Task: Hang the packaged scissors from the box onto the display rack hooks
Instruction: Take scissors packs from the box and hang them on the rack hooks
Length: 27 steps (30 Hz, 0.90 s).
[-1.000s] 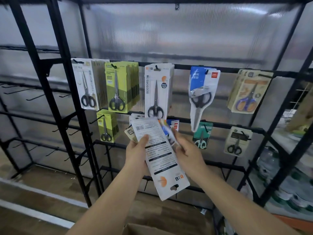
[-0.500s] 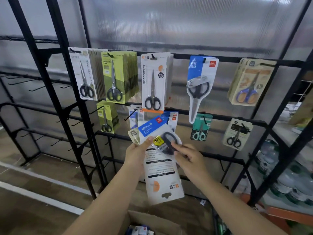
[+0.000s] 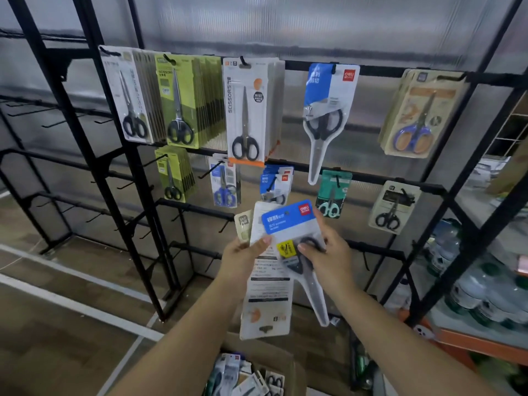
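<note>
My left hand (image 3: 243, 260) grips a small stack of scissor packs; its front one is a long white pack (image 3: 267, 292) held upside down, back side towards me. My right hand (image 3: 328, 254) pinches a blue-headed pack of black-handled scissors (image 3: 294, 232) lying tilted across that stack, blades pointing down right. Both hands are in front of the black display rack (image 3: 368, 178), below its middle bar. Several kinds of packaged scissors hang on the hooks; a matching blue-headed pack (image 3: 325, 110) hangs on the top bar. The cardboard box (image 3: 257, 375) with more packs sits under my arms.
Bare hooks (image 3: 154, 162) stick out on the rack's left sections and lower bars. Shelves with shrink-wrapped bottles (image 3: 485, 295) stand at the right. A wooden floor with white lines lies at the left.
The white pack has swung down in my left hand. My right hand has drawn the blue-headed pack out onto the front of the stack and tilted it. The view has dropped, showing the box.
</note>
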### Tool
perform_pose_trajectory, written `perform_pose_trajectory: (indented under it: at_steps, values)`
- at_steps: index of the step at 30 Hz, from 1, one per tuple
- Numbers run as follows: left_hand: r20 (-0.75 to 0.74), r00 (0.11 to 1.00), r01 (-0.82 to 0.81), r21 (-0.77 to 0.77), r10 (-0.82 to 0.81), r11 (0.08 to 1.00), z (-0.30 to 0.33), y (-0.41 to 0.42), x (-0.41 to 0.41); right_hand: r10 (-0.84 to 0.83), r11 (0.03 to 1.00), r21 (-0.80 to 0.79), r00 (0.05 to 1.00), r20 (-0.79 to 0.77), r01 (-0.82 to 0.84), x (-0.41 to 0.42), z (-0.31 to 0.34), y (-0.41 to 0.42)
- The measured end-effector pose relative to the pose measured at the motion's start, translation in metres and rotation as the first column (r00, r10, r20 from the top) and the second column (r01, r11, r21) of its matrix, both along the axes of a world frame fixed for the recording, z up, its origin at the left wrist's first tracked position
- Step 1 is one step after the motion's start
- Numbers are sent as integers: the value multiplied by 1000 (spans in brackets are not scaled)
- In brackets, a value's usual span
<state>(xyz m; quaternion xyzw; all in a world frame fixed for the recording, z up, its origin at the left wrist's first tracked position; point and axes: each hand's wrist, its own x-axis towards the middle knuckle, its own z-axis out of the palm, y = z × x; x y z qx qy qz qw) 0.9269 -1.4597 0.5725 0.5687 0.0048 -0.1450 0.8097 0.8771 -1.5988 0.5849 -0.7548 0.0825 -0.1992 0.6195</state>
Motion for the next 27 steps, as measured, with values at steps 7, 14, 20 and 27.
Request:
perform_pose_trajectory:
  at_steps: [7, 14, 20, 27]
  values:
    - [-45, 995, -87, -57, 84, 995, 9, 24, 30, -143, 982, -107, 984, 109, 154, 17, 7, -11]
    - [27, 1000, 4, -133, -1, 991, 38, 34, 80, -298, 934, -138, 932, 206, 329, 50, 54, -20]
    - [73, 991, 124, -154, -114, 980, 86, 28, 116, -365, 883, -189, 881, 300, 430, 87, 127, -22]
    - [92, 986, 151, -182, -136, 972, 97, 29, 145, -396, 832, -292, 873, 285, 472, 107, 157, -22]
